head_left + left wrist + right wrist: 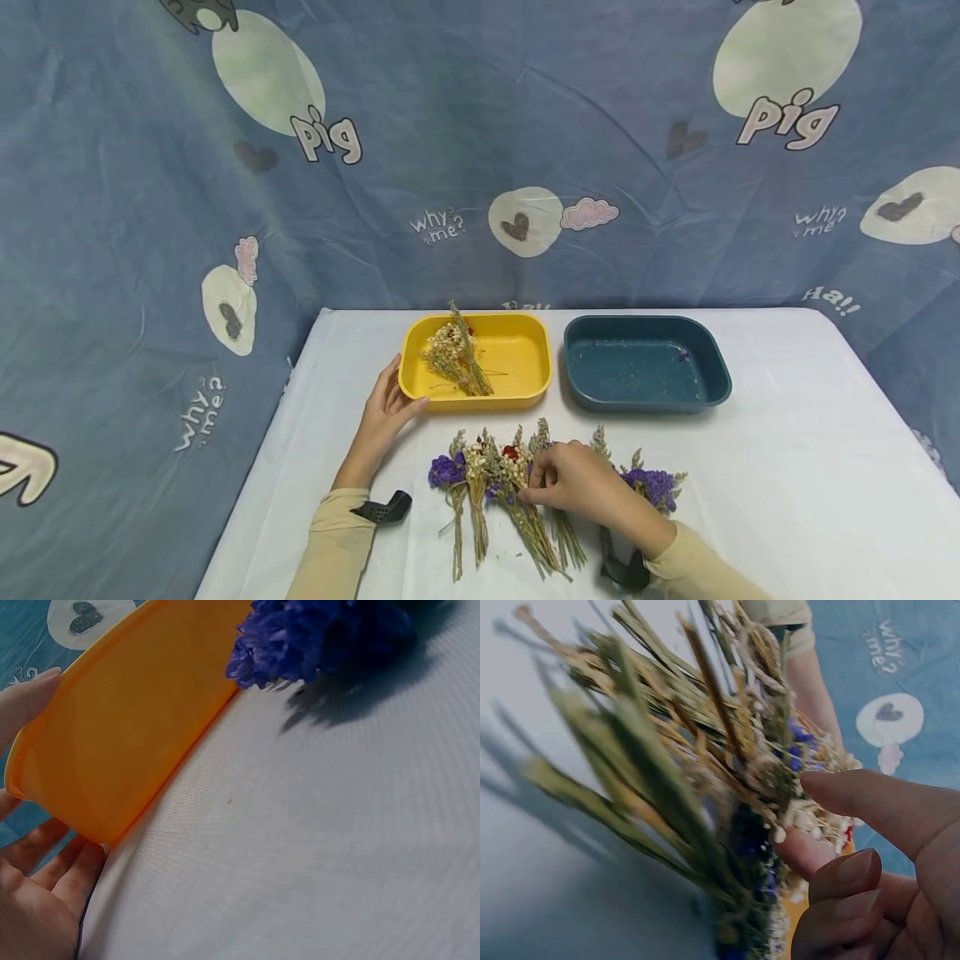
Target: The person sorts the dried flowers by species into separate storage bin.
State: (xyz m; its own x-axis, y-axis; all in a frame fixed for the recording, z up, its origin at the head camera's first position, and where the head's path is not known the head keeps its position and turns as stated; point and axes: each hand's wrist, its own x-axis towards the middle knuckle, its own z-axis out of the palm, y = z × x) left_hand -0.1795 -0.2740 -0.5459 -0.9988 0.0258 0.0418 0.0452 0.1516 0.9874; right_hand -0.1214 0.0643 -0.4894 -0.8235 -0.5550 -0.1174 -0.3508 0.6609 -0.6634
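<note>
Yellow tray point(519, 357): held dried bouquets point(452, 357).
Left hand point(384, 417): clamped on tray's left end, apparently for steadying.
Right hand point(581, 482): at bouquet row point(477, 472), apart from left; grip was indistinct.
Stems: lay nearward on surface point(795, 442), likely for access.

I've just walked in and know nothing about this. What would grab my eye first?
Probably the bright yellow tray toward the back of the white table, with dried flowers inside and the left hand holding its left end. Next, the vivid purple blooms among the bunches in front, where the right hand is. A dark blue tray sits right of the yellow one.
</note>
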